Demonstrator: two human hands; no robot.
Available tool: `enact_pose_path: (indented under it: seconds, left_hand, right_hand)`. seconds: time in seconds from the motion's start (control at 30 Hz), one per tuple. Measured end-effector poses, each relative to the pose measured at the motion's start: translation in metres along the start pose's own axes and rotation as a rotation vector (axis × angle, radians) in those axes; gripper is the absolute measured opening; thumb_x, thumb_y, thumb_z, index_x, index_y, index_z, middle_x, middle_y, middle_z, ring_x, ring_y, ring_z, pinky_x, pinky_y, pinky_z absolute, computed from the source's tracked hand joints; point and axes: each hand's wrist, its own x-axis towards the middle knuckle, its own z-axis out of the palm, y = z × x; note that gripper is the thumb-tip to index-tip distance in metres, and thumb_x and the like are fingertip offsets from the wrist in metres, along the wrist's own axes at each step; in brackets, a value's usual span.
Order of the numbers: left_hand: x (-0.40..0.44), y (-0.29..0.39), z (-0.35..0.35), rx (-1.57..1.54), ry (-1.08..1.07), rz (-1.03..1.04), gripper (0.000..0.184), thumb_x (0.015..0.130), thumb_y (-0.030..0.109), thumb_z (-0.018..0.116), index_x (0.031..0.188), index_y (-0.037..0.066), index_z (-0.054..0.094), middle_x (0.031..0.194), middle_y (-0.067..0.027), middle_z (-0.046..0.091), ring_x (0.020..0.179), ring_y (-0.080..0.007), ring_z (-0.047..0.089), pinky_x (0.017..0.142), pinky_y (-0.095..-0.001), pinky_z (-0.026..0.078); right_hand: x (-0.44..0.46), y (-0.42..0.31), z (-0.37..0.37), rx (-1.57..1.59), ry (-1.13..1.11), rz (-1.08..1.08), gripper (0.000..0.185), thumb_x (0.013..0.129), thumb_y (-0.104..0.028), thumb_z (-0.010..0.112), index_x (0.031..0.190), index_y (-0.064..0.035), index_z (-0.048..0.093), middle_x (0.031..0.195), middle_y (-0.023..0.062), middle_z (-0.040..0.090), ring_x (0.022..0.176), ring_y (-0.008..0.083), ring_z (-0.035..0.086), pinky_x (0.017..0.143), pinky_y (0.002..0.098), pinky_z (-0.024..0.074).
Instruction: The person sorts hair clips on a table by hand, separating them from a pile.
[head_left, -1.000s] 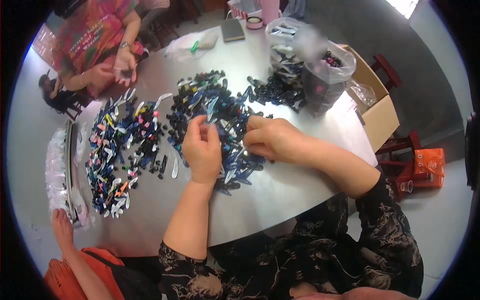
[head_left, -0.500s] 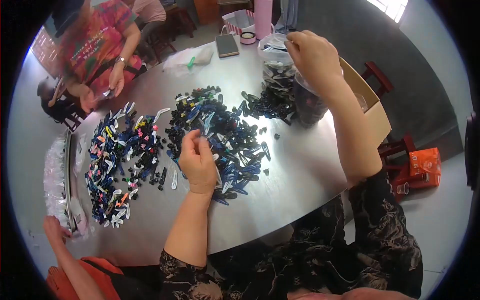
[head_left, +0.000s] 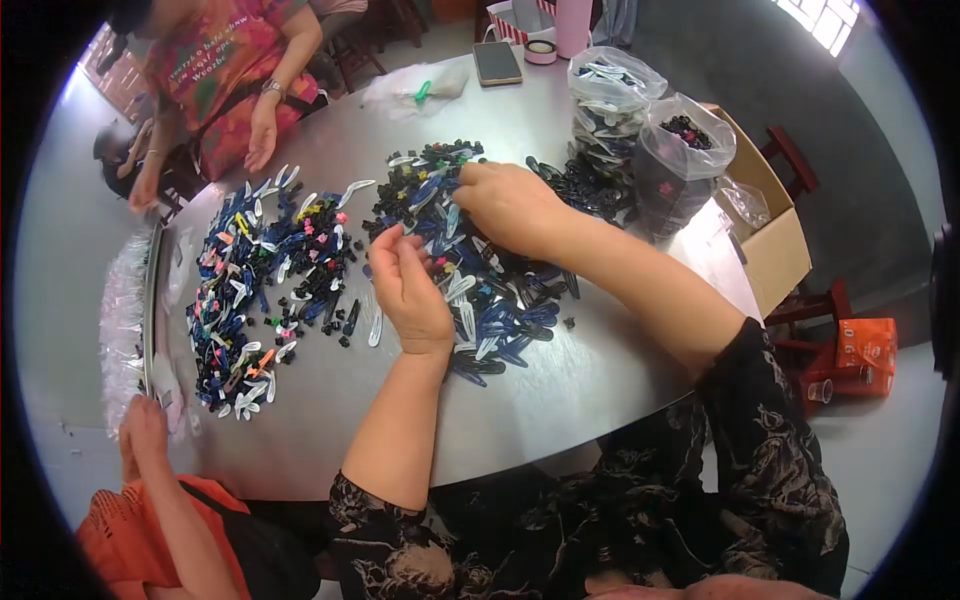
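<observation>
A mixed pile of hair clips (head_left: 505, 315), mostly blue, black and white, lies on the metal table (head_left: 560, 410). My left hand (head_left: 408, 290) is at the pile's left edge, palm turned up, fingers curled together; what they hold, if anything, is hidden. Over the upper part of the pile, my right hand (head_left: 512, 208) bends its fingertips down among the clips, and their contents are too small to tell. To the left lies a second pile of clips and small claws (head_left: 235, 290). Two clear bags (head_left: 610, 105) of clips stand at the back right.
A co-worker in a colourful shirt (head_left: 225, 80) stands at the far left; another in orange (head_left: 150, 540) has hands near a metal rail (head_left: 150, 310) with plastic bags. Behind are a phone (head_left: 497, 63) and tape roll (head_left: 540, 52). A cardboard box (head_left: 775, 260) stands right.
My right hand went from the pile to the clear bag, then came back to the pile. My left hand stayed beside the pile. The far co-worker's hands moved apart.
</observation>
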Motion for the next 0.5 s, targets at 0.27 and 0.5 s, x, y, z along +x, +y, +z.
enact_pose_path:
  seconds: [0.27, 0.5]
  left_hand:
    - [0.001, -0.003, -0.001, -0.199, -0.084, 0.002, 0.032, 0.110, 0.023, 0.040, 0.127, 0.001, 0.056, 0.112, -0.0093, 0.061, 0.097, -0.0150, 0.057, 0.089, -0.0318, 0.050]
    - [-0.001, 0.011, -0.003, -0.032, 0.001, 0.056, 0.028, 0.109, 0.020, 0.043, 0.119, 0.001, 0.061, 0.107, -0.0069, 0.064, 0.092, -0.0120, 0.056, 0.084, -0.0281, 0.048]
  right_hand:
    - [0.011, 0.000, 0.006, 0.218, -0.124, -0.039, 0.011, 0.078, -0.010, 0.070, 0.089, -0.0089, 0.073, 0.094, 0.0118, 0.065, 0.095, 0.0330, 0.064, 0.085, 0.0433, 0.0521]
    - [-0.026, -0.009, -0.016, 0.485, -0.038, 0.036, 0.011, 0.083, -0.014, 0.071, 0.092, -0.0092, 0.076, 0.093, 0.0139, 0.068, 0.091, 0.0320, 0.067, 0.080, 0.0421, 0.0533]
